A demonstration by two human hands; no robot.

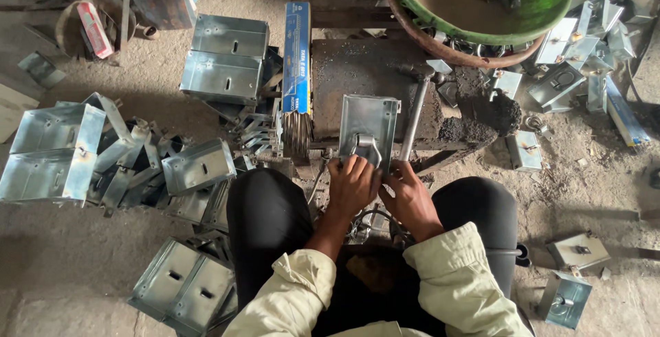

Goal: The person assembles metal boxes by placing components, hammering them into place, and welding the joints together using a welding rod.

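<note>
The person sits with knees apart, cream sleeves pushed up. The left hand (352,184) and right hand (407,196) meet side by side at the near edge of a flat galvanized metal plate (368,127), fingers curled down onto its lower rim; whether each grip fully closes on the plate I cannot tell. The plate lies on a dark, grimy block surface (364,69), and a bent handle (366,143) sits on the plate just above the fingers. A hammer (418,107) lies right beside the plate. Left of it stands a blue carton (297,59). Folded metal boxes (55,148) litter the floor. Farther off, a green basin (543,4) holds dark fittings.
</note>
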